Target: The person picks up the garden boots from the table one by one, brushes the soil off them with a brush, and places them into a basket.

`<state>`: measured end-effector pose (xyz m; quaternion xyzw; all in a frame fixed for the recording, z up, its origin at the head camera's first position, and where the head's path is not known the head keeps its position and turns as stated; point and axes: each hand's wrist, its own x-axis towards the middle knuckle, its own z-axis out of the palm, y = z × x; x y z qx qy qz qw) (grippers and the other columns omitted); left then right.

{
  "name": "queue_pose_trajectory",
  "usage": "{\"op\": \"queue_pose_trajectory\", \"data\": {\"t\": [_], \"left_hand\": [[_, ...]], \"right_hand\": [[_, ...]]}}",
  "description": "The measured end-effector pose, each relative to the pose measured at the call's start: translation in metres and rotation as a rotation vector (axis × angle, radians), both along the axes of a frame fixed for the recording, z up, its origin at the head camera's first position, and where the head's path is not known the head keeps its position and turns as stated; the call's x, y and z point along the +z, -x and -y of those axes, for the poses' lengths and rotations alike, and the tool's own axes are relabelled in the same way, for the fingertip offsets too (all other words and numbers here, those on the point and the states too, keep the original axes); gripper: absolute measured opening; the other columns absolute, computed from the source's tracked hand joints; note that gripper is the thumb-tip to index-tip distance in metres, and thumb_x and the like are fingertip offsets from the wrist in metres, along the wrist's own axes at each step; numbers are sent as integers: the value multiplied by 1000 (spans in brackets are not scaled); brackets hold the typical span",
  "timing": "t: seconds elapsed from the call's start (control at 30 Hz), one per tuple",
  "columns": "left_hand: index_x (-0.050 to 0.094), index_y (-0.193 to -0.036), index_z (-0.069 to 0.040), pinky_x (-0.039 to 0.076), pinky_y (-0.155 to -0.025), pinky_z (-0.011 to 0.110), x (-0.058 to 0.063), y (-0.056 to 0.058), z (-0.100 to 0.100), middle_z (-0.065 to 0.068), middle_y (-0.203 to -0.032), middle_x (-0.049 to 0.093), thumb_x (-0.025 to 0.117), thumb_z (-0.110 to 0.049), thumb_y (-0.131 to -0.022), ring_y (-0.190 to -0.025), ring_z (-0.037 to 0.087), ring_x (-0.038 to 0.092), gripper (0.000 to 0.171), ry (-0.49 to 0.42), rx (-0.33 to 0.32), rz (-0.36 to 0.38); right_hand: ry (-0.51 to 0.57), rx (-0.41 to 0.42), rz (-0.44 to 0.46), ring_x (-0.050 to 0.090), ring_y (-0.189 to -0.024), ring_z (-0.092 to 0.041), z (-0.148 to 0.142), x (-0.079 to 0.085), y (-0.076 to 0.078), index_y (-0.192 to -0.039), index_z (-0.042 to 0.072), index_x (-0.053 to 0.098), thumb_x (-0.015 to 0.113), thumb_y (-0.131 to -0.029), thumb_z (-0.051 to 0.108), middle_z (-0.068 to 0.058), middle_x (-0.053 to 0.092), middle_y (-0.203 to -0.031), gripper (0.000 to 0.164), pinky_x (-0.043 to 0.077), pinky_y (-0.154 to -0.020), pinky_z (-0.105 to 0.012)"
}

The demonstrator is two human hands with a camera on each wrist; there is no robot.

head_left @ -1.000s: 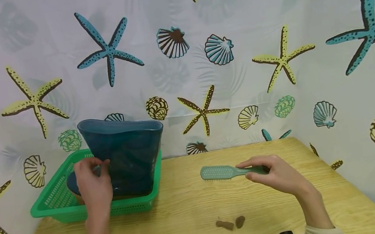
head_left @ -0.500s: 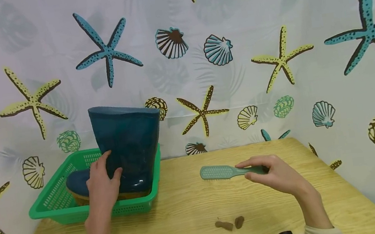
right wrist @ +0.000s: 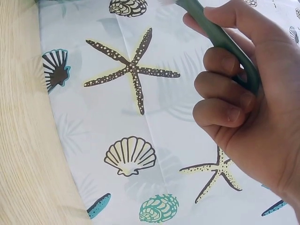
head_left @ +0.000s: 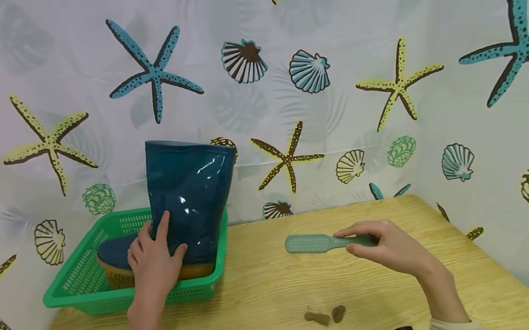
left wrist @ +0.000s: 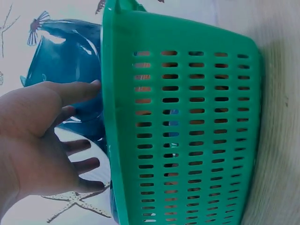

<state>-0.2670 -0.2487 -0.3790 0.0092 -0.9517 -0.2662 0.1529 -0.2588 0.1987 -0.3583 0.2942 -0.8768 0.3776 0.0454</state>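
Observation:
A dark blue rubber boot [head_left: 188, 197] with a tan sole stands in a green plastic basket [head_left: 92, 306]; its shaft leans to the right and its toe points left. My left hand [head_left: 154, 260] lies against the front of the boot near the ankle, with fingers spread. In the left wrist view, the left hand [left wrist: 42, 136] has its fingers extended beside the basket's rim. Over the table my right hand [head_left: 390, 240] grips a green brush [head_left: 307, 243] by the handle, bristles facing down. The right wrist view shows its fingers curled round the handle [right wrist: 225, 40].
Several small brown clumps [head_left: 317, 318] lie on the wooden table [head_left: 260, 288] near its front. Behind the table and at its right side hangs a white curtain [head_left: 245, 17] printed with starfish and shells.
My left hand has released its pinch at the boot's left and moved right, fingers now spread. The boot's shaft has turned and tilted right. The right hand and brush have barely moved.

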Motion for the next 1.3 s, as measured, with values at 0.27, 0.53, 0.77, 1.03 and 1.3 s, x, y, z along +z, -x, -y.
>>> {"op": "queue_pose_trajectory", "data": {"t": [0.27,0.53,0.77,1.03,1.3], "left_hand": [[30,-154,-7,1,-114,72,3,-7,-3,30,-160,10,60,-21,-99,-142,57,11,64,-22,-15,43],[55,-137,-3,5,-111,76,3,-11,-8,30,-144,44,59,-22,-99,-136,55,31,42,58,-12,52],[61,-131,-3,21,-109,72,-1,-12,-16,28,-137,52,60,-21,-99,-127,53,45,36,63,-48,42],[59,-134,-4,40,-105,62,4,-14,-41,23,-140,50,59,-16,-100,-130,47,46,36,-74,-146,38],[59,-134,-7,44,-103,58,1,-17,-59,19,-140,51,61,-16,-100,-130,41,48,36,-91,-181,60]], "right_hand": [[-5,-15,-9,63,-90,-3,-4,1,-1,-123,23,70,64,-98,24,-2,70,-120,26,52,-75,-25],[3,5,-16,64,-94,-3,-8,2,-2,-124,23,69,64,-98,23,-4,70,-122,27,53,-77,-26],[0,-40,-39,64,-98,-4,-15,3,-2,-125,22,69,64,-98,23,-5,69,-124,27,53,-78,-25],[-48,-153,-51,65,-105,-15,-29,3,-3,-130,21,66,62,-99,31,-7,67,-128,32,53,-82,-27],[-47,-198,28,51,-70,-9,-38,2,-2,-124,15,67,62,-99,33,-4,69,-100,32,44,-65,-27]]}}
